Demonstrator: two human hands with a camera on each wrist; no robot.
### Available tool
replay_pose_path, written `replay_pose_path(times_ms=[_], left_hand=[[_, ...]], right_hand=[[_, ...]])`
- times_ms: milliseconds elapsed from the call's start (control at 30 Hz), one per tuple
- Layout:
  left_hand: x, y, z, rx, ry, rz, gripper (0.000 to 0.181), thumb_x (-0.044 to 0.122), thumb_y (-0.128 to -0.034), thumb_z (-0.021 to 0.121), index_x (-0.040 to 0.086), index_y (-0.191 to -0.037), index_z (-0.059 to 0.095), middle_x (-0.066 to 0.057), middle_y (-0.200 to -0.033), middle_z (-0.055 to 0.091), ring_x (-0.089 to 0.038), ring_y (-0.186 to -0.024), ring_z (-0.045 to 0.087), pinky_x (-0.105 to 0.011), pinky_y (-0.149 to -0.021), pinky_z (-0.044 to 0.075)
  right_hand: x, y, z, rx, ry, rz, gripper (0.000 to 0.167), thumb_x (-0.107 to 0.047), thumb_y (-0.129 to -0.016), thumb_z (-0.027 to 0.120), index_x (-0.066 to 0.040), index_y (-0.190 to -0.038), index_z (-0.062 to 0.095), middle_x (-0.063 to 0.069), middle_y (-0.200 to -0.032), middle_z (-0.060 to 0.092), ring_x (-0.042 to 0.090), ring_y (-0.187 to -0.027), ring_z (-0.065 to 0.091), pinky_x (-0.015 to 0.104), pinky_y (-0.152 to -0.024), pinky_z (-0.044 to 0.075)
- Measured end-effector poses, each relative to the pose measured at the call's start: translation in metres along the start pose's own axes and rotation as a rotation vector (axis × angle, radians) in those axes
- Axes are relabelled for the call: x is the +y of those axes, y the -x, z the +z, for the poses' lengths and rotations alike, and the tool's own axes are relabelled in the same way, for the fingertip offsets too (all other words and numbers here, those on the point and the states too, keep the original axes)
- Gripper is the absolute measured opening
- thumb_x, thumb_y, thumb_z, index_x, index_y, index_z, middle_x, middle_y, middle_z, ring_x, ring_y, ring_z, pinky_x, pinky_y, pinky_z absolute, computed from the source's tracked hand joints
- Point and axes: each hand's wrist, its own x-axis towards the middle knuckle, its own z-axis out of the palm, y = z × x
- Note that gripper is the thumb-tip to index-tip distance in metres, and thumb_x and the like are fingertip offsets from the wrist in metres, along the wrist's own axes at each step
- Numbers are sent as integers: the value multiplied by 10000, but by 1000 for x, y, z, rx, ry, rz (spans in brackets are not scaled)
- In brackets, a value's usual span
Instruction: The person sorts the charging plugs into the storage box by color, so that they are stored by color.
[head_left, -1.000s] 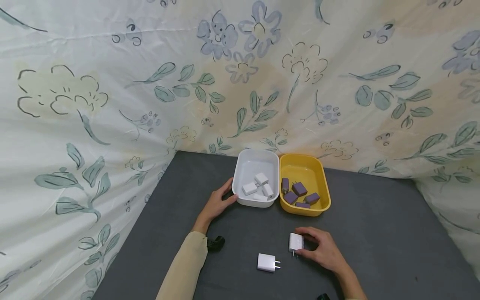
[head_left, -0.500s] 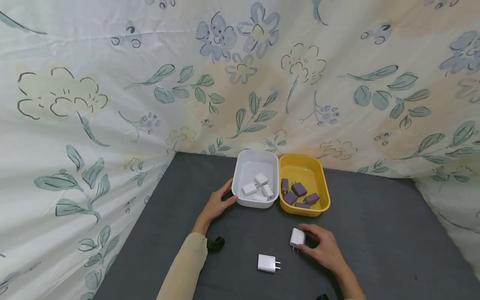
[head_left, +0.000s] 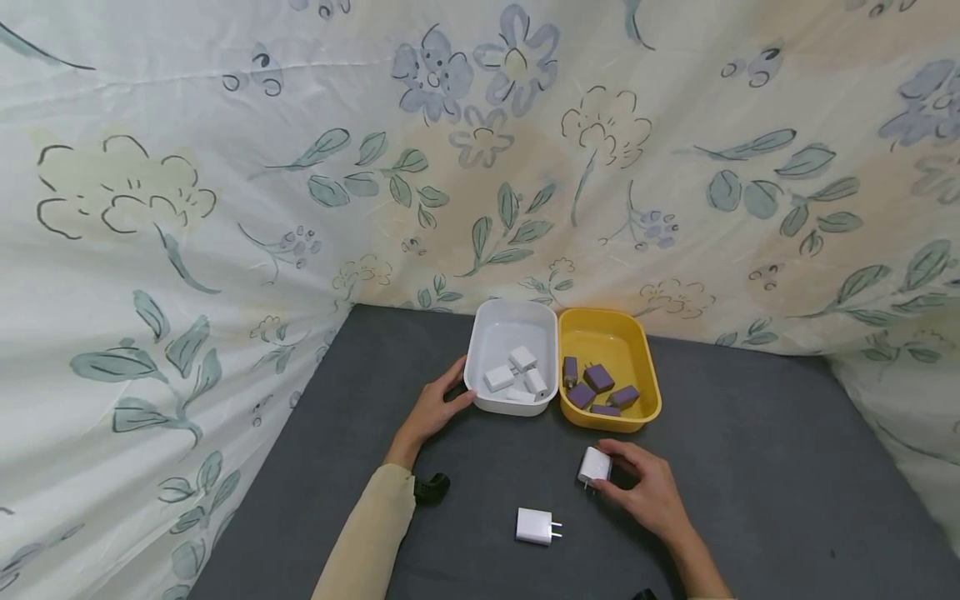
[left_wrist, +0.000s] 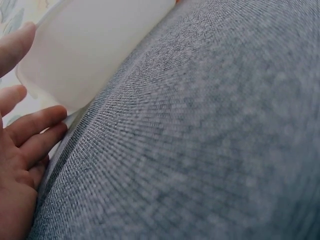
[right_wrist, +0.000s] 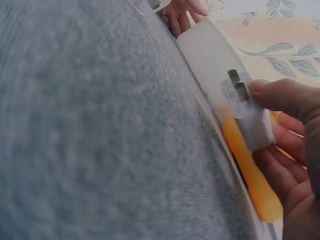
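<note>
Between its thumb and fingers my right hand (head_left: pixel 641 487) pinches a white plug-in charger (head_left: pixel 595 466), in front of the yellow bin. In the right wrist view the two metal prongs of that charger (right_wrist: pixel 252 120) point away from the fingers. My left hand (head_left: pixel 431 408) touches the left side of the white bin (head_left: pixel 513 312), its fingers nearly straight. The left wrist view shows those fingers (left_wrist: pixel 40 125) against the bin's wall. Several white chargers (head_left: pixel 498 377) lie in the white bin. A second white charger (head_left: pixel 533 526) lies on the table, prongs to the right.
Right beside the white bin stands a yellow bin (head_left: pixel 651 375) with several purple chargers (head_left: pixel 598 378) in it. Both bins are at the back of the dark grey table (head_left: pixel 750 467). A floral cloth (head_left: pixel 525 208) hangs behind and along the sides.
My right hand, with the charger pinched in it, has moved slightly away from me, toward the yellow bin. The charger has tilted a little. The left hand and both bins stay put.
</note>
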Motion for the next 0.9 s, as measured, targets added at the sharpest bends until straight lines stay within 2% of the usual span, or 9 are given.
replay_pose_path(times_ms=[133,167,233,333,433,533,700,800,900], left_hand=[[-23,-7,6,34,5,-3,713,333,-942,647,251,-1546,277,-65,-1469,508,-247,-1427,390,-531,-1168,263],[-28,-8,7,45,6,-5,709,352,-937,650,284,-1540,284,-43,-1465,514,-236,-1425,394,-528,-1170,263],[-29,-8,8,61,5,-5,699,361,-927,662,319,-1527,306,-23,-1440,543,-225,-1412,416,-524,-1165,275],[-29,-9,8,76,-2,-8,694,374,-919,670,354,-1516,317,8,-1423,559,-207,-1404,429,-514,-1162,287],[-28,-8,8,81,-7,-14,695,362,-917,674,364,-1514,317,16,-1426,557,-206,-1404,431,-514,-1161,290],[-27,-8,9,80,-12,-27,692,344,-920,674,367,-1513,318,17,-1428,555,-201,-1404,430,-505,-1163,291],[-21,-6,8,58,2,-22,694,288,-938,659,255,-1537,310,-70,-1435,546,-261,-1410,419,-543,-1159,274],[-5,-2,4,24,9,-11,693,228,-952,638,151,-1546,289,-152,-1444,520,-314,-1416,398,-575,-1150,264],[9,2,0,-5,-7,-12,691,216,-960,625,106,-1546,275,-179,-1443,512,-317,-1414,399,-566,-1147,277]], right_hand=[[-5,-4,2,19,19,-8,555,11,-597,902,3,-1110,690,135,-1075,719,142,-958,695,218,-799,557],[-12,-5,2,24,21,-16,551,25,-593,898,23,-1103,688,153,-1066,719,178,-946,700,229,-794,560],[-25,-8,1,29,20,-25,540,50,-588,891,54,-1087,685,177,-1050,718,213,-927,703,241,-784,565],[-34,-11,0,31,9,-28,531,56,-590,888,65,-1080,683,185,-1041,718,181,-927,700,229,-784,563],[-33,-12,3,44,-12,-31,536,71,-587,884,70,-1083,680,192,-1035,715,160,-929,695,203,-789,556],[-22,-12,9,61,-25,-30,553,77,-584,883,64,-1096,676,186,-1035,717,183,-929,697,209,-792,558],[-7,-16,19,68,-12,-12,572,16,-598,903,2,-1126,684,121,-1055,725,184,-938,697,214,-802,557],[-7,-20,22,63,-28,1,558,-27,-620,906,-43,-1134,690,84,-1070,725,125,-954,686,141,-824,527],[-9,-25,23,60,-54,-6,536,-46,-640,900,-60,-1133,691,84,-1078,723,66,-968,671,83,-842,491]])
